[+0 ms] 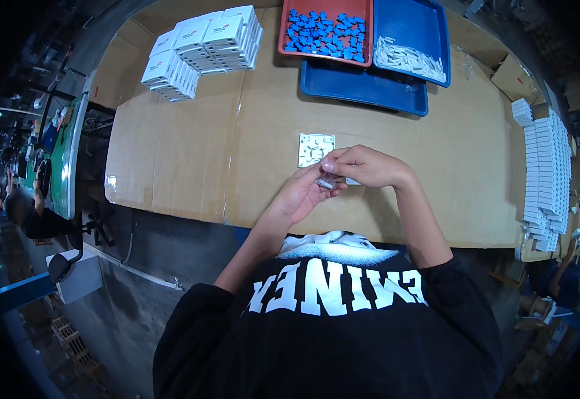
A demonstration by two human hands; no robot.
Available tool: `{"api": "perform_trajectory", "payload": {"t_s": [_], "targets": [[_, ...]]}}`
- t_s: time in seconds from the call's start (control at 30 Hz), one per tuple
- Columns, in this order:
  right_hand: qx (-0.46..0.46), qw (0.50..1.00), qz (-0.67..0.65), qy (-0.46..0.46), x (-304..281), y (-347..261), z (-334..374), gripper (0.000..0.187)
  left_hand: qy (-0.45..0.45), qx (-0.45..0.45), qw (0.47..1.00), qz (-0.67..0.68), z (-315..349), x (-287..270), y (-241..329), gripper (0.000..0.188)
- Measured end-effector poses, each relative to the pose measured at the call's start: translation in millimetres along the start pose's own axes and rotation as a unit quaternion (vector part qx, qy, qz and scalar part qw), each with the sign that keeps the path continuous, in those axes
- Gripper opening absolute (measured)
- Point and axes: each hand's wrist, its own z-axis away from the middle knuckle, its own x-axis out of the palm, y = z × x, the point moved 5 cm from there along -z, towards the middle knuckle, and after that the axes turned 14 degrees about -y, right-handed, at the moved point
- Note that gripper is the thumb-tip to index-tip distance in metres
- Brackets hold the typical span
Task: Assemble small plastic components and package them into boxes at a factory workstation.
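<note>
Over the cardboard-covered table point(283, 120) my two hands meet. My left hand point(301, 197) is palm up, its fingers curled round a small, see-through packet point(326, 183) with a pale, stubby piece showing in it. From above, the thumb and fingertips of my right hand point(368, 167) pinch the same packet. Just beyond them a square white plastic plate point(311, 147) with moulded ribs and holes lies flat on the cardboard. Part of another white piece point(352, 181) shows under my right hand, which hides the rest of it.
At the far side a red tray point(280, 33) holds blue plastic parts point(326, 36); a blue tray point(409, 20) holds white sticks point(406, 58). A second blue tray point(363, 100) lies below them. White boxes point(203, 46) stand far left, more white boxes point(544, 166) at right. A person point(33, 213) sits left.
</note>
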Motion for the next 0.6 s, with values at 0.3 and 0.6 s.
{"api": "perform_trajectory", "payload": {"t_s": [0.3,0.6], "targets": [[-0.022,0.998,0.004,0.066,-18,3,3,0.042,0.006,-0.003,1.0,0.011,1,5,10,0.041],[-0.013,0.999,-0.001,0.045,-11,9,-11,0.043,0.012,-0.001,1.0,0.004,-4,-2,9,0.038]]}}
